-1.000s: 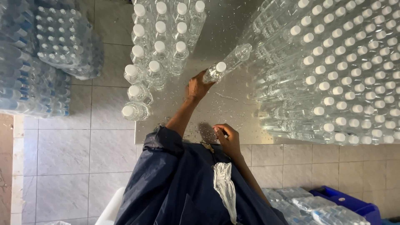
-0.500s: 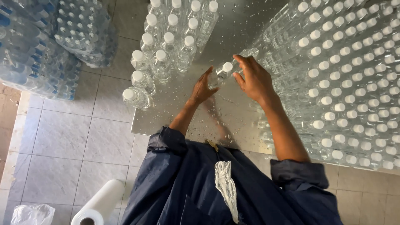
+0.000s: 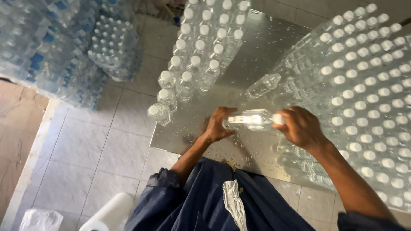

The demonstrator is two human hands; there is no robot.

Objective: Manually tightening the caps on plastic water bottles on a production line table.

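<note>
Head view, looking down: a person holds a clear plastic bottle sideways at the centre of the frame, above a wet steel table. The left hand wraps the bottle's base end; the right hand closes around its white-capped neck. Rows of capped bottles fill the right side of the frame, with a smaller cluster at upper centre. One uncapped bottle lies just above the hands. Shrink-wrapped bottle packs stack in the upper left, on the tiled floor.
</note>
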